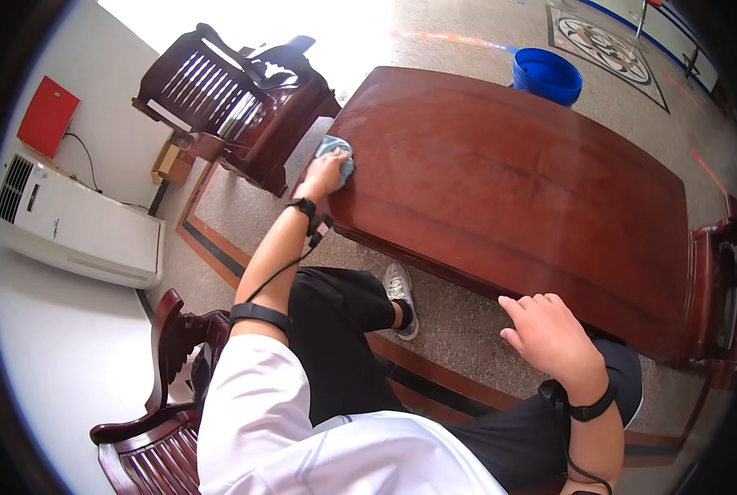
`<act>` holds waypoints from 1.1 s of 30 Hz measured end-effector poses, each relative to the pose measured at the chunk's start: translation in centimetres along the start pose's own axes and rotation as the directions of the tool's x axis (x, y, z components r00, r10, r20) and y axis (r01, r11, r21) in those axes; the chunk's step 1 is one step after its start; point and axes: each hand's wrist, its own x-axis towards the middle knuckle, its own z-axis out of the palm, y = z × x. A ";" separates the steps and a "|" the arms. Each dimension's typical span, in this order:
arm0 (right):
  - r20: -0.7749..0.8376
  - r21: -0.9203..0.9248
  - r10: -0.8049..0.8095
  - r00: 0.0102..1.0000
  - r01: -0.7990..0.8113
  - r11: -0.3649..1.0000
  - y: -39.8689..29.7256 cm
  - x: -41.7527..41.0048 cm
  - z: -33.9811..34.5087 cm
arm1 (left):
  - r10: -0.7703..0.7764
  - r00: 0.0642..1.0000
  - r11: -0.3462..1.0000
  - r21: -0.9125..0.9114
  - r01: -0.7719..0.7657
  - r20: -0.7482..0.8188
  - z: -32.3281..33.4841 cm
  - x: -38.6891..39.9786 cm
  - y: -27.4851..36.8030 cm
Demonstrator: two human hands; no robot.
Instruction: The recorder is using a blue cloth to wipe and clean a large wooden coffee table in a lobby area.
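Note:
A large dark red wooden table (498, 185) with a polished top stretches out before me. My left hand (326, 174) reaches to its left end and presses a bluish-grey cloth (345, 162) onto the top near the corner; part of the cloth shows beyond my fingers. My right hand (544, 334) holds nothing and hovers by the table's near edge, palm down, its thumb apart from the fingers. Whether its fingertips touch the edge I cannot tell. Both wrists wear black straps with cables.
A blue plastic bucket (548, 77) stands beyond the far edge. Carved wooden chairs stand at the upper left (244, 105), lower left (158, 445) and right (711, 297). At the left wall are a white air conditioner (90, 223) and a cardboard box (175, 164). My legs are close to the table.

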 end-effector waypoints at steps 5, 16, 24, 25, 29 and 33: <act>0.029 -0.045 0.040 0.999 -0.039 0.998 0.0 -0.6 1.0 | 0.232 0.963 0.967 -0.136 -0.214 0.136 -2.5 -4.8 7.2; -0.032 -0.130 -0.075 0.997 0.070 0.989 -1.5 -1.0 1.4 | 0.234 0.967 0.970 -0.095 -0.224 0.103 -2.2 -2.4 7.6; -0.004 -0.075 0.021 1.000 -0.022 0.997 -0.7 -0.8 0.2 | 0.074 0.997 0.990 -0.118 -0.074 -0.003 0.7 7.4 6.5; -0.005 -0.074 0.029 1.000 -0.029 0.997 -0.6 -0.7 0.1 | 0.041 0.999 0.992 -0.120 -0.040 0.000 0.8 8.7 6.1; -0.014 -0.111 0.051 0.999 -0.052 0.992 0.2 -0.7 0.0 | 0.043 0.995 0.985 -0.168 -0.028 0.090 1.6 13.9 5.5; 0.009 -0.083 0.045 0.999 -0.045 0.996 0.8 -0.3 -0.6 | 0.238 0.960 0.939 -0.286 -0.190 0.145 1.2 18.5 6.7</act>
